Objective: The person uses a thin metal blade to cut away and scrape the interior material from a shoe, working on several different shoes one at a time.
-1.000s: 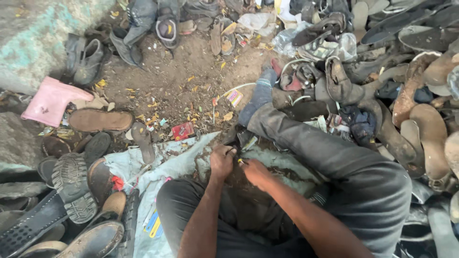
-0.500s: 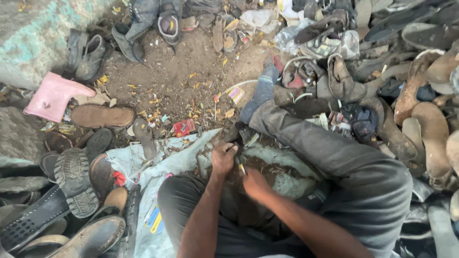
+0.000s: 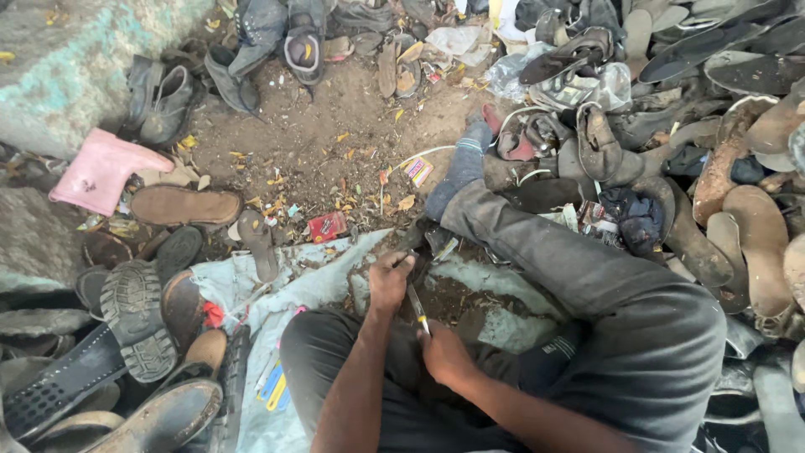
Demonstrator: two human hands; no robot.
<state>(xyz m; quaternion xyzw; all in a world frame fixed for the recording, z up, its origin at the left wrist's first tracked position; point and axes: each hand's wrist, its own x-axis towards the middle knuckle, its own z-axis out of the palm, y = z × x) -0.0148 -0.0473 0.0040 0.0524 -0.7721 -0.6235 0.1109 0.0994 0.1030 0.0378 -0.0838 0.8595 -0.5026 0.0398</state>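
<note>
I sit on the ground with my right leg stretched forward over a pale blue sheet (image 3: 293, 289). My left hand (image 3: 387, 281) presses down on a dark, dirt-covered shoe piece (image 3: 417, 243) on the sheet between my legs. My right hand (image 3: 444, 352) grips a small knife (image 3: 417, 308) with a yellowish handle. Its blade points up toward the shoe piece, just right of my left hand. How the blade meets the piece is hidden by dirt and fingers.
Worn shoes and soles are heaped at right (image 3: 738, 184), left (image 3: 134, 319) and top. A pink boot (image 3: 101, 168) lies at left beside a brown sole (image 3: 184, 205). A red packet (image 3: 327, 226) sits on the littered dirt ahead. A stone block (image 3: 75, 59) stands at upper left.
My right hand has drawn back toward my body with the knife, away from my left hand. My left hand stays on the shoe piece.
</note>
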